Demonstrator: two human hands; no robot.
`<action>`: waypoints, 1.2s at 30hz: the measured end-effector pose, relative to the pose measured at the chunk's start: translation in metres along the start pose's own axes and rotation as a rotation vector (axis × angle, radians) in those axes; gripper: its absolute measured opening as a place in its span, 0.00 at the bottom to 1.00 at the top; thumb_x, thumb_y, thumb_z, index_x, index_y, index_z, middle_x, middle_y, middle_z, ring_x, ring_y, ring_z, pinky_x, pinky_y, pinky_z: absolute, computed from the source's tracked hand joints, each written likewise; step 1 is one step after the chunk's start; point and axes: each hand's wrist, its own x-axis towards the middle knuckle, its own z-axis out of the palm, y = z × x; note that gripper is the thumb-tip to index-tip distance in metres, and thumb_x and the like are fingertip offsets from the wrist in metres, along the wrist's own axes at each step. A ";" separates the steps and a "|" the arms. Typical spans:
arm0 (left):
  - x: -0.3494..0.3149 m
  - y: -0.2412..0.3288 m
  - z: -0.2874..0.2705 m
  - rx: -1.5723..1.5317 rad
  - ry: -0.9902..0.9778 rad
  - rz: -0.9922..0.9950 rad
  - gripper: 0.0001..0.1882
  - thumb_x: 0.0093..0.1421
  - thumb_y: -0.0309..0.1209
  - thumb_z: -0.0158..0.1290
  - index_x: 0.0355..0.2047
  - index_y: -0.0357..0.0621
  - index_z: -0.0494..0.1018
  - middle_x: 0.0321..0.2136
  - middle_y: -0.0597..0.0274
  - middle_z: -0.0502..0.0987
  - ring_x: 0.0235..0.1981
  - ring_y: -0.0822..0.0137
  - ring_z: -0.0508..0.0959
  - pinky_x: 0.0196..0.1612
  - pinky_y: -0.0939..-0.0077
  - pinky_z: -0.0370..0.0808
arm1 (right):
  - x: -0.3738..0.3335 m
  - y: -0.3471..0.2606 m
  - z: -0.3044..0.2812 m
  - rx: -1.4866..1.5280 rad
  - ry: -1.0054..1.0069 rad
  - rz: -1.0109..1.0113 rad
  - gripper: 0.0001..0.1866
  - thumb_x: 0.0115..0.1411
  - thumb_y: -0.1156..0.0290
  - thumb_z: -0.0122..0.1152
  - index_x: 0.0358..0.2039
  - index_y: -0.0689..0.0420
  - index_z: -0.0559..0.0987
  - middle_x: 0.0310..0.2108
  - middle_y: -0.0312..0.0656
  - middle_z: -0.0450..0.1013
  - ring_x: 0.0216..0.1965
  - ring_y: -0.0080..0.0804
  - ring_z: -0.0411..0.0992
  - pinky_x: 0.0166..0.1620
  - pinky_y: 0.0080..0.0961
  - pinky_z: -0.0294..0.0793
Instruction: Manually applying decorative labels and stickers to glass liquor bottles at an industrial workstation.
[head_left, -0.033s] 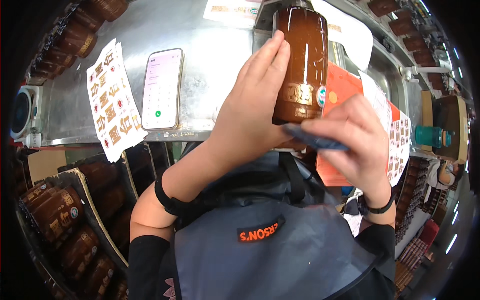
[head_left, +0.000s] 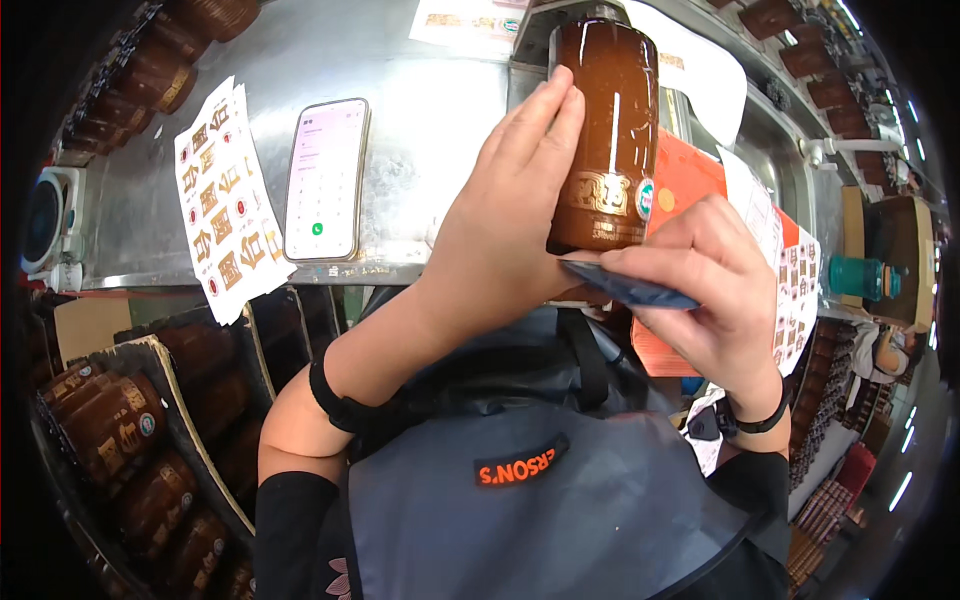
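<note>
A glossy brown bottle [head_left: 605,115] lies at the top middle with its base toward me. Near that base are a gold label [head_left: 600,192] and a small round green-and-white sticker [head_left: 645,192]. My left hand [head_left: 505,200] holds the bottle along its left side, fingers stretched together up the glass; its thumb side is by the base. Between the thumb and fingers of my right hand [head_left: 715,280] is a flat, pointed, dark blue-grey tool [head_left: 640,287], its exact kind unclear. The tool's tip is just below the bottle's base, close to my left hand.
On the metal table [head_left: 410,150] lie a lit phone [head_left: 326,180] and gold-printed sticker sheets [head_left: 225,195]. An orange-red folder or box [head_left: 675,200] and more sheets [head_left: 798,290] are at right. Crates of brown bottles [head_left: 110,430] stand at lower left. A teal jar [head_left: 855,275] sits far right.
My right hand, blurred before, now shows sharply, with the tool's outline clearer. The bottle appears slightly lower. My left hand keeps its place on it.
</note>
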 end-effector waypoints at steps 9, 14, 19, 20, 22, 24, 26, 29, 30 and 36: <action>-0.001 0.000 -0.001 -0.049 0.001 -0.012 0.55 0.40 0.31 0.69 0.67 0.36 0.53 0.67 0.46 0.55 0.65 0.47 0.59 0.65 0.60 0.60 | 0.019 0.019 -0.006 0.064 -0.007 0.113 0.13 0.48 0.79 0.69 0.37 0.59 0.83 0.26 0.38 0.75 0.27 0.29 0.72 0.33 0.23 0.71; -0.001 -0.002 -0.001 -0.007 -0.003 -0.002 0.51 0.42 0.32 0.68 0.64 0.31 0.55 0.65 0.44 0.56 0.64 0.46 0.61 0.64 0.61 0.62 | 0.029 0.020 -0.014 -0.226 0.072 -0.089 0.17 0.41 0.80 0.63 0.36 0.57 0.83 0.26 0.37 0.74 0.27 0.32 0.72 0.33 0.27 0.73; -0.003 -0.006 0.001 -0.034 0.019 -0.016 0.52 0.41 0.28 0.68 0.66 0.33 0.53 0.67 0.47 0.54 0.64 0.47 0.60 0.65 0.62 0.62 | 0.009 0.008 0.006 0.001 -0.036 -0.067 0.13 0.44 0.75 0.67 0.35 0.57 0.84 0.26 0.37 0.74 0.27 0.32 0.70 0.32 0.25 0.69; -0.004 -0.008 0.001 -0.036 0.011 -0.013 0.52 0.41 0.28 0.68 0.66 0.33 0.53 0.67 0.47 0.54 0.64 0.47 0.60 0.65 0.62 0.62 | 0.015 0.016 0.000 0.126 -0.037 0.077 0.11 0.46 0.74 0.68 0.33 0.57 0.84 0.26 0.36 0.74 0.26 0.31 0.70 0.31 0.24 0.71; -0.002 -0.008 0.000 -0.109 -0.025 -0.038 0.56 0.38 0.26 0.69 0.67 0.35 0.51 0.68 0.48 0.53 0.65 0.48 0.60 0.65 0.63 0.62 | 0.016 0.042 -0.014 0.317 0.149 0.554 0.09 0.52 0.75 0.68 0.35 0.59 0.83 0.28 0.36 0.77 0.28 0.24 0.72 0.33 0.20 0.69; -0.003 -0.012 0.000 -0.146 -0.036 -0.036 0.56 0.38 0.25 0.68 0.67 0.35 0.51 0.68 0.47 0.52 0.66 0.48 0.58 0.66 0.63 0.60 | 0.017 0.067 -0.013 0.027 0.397 0.474 0.10 0.52 0.74 0.69 0.36 0.59 0.83 0.27 0.35 0.77 0.28 0.22 0.71 0.34 0.20 0.68; -0.007 -0.019 0.000 -0.207 -0.037 -0.056 0.56 0.39 0.24 0.67 0.68 0.37 0.50 0.68 0.46 0.52 0.69 0.50 0.54 0.68 0.62 0.55 | 0.007 0.049 -0.018 0.059 0.212 0.373 0.11 0.52 0.75 0.69 0.37 0.59 0.83 0.27 0.35 0.76 0.28 0.21 0.71 0.34 0.19 0.68; -0.007 -0.021 0.003 -0.211 -0.011 -0.021 0.56 0.39 0.24 0.67 0.68 0.37 0.50 0.68 0.45 0.53 0.69 0.50 0.54 0.68 0.62 0.55 | 0.002 0.043 -0.002 0.216 0.222 0.312 0.12 0.51 0.79 0.69 0.37 0.60 0.84 0.27 0.37 0.75 0.29 0.22 0.71 0.34 0.18 0.67; -0.007 -0.021 0.003 -0.211 -0.006 -0.026 0.56 0.39 0.24 0.67 0.68 0.37 0.50 0.68 0.45 0.53 0.69 0.50 0.54 0.68 0.62 0.55 | 0.000 0.051 -0.004 0.168 0.371 0.370 0.12 0.51 0.79 0.69 0.38 0.60 0.84 0.27 0.37 0.75 0.29 0.21 0.71 0.33 0.18 0.67; -0.009 -0.024 0.005 -0.148 0.023 -0.007 0.55 0.39 0.31 0.69 0.67 0.35 0.52 0.67 0.43 0.54 0.66 0.47 0.59 0.65 0.63 0.62 | -0.010 0.018 0.005 -0.189 0.102 -0.122 0.23 0.37 0.78 0.65 0.39 0.53 0.85 0.30 0.36 0.74 0.30 0.33 0.70 0.35 0.29 0.67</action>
